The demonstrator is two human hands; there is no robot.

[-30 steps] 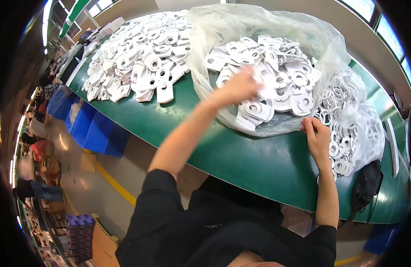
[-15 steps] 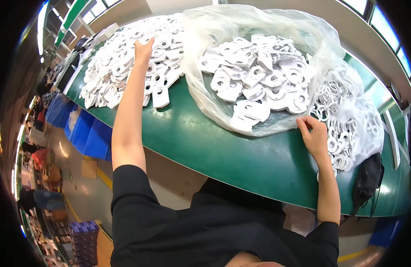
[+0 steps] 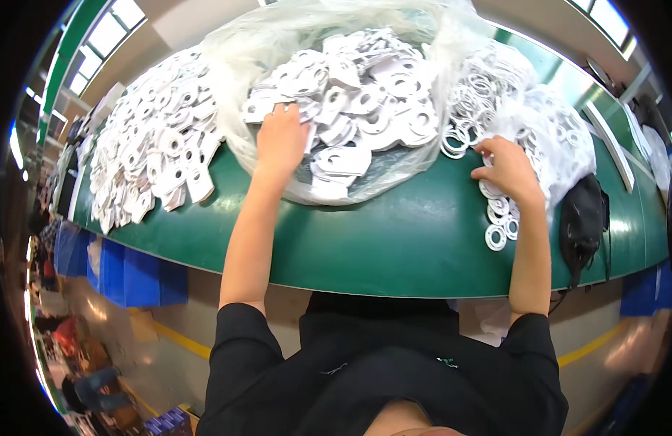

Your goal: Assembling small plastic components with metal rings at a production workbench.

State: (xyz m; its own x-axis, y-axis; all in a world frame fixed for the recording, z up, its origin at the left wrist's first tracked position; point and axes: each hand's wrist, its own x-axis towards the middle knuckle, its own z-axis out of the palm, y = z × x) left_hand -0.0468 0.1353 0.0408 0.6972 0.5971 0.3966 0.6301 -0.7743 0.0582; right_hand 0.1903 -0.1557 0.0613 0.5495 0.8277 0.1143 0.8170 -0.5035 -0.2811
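Observation:
My left hand (image 3: 281,142) is at the near left of a clear plastic bag (image 3: 357,195), back upward, fingers curled down. It lies against a heap of flat white pieces with round holes (image 3: 372,98). A white edge shows beside the palm, but my fingertips are hidden, so what they grip cannot be made out. My right hand (image 3: 506,171) hovers by a pile of white rings (image 3: 475,98), thumb and forefinger apart, with nothing visible between them. Several loose rings (image 3: 499,218) lie just below it.
Another pile of holed white pieces (image 3: 161,138) spreads over the left of the green table (image 3: 394,247). A second clear bag (image 3: 568,138) with rings and a black pouch (image 3: 581,218) are at right. Blue bins (image 3: 136,272) stand beyond the table's left front edge.
My left hand has moved right, from the left pile to the bag. My right hand has gone from the bag's rim to the rings, its fingers spreading. The view has shifted.

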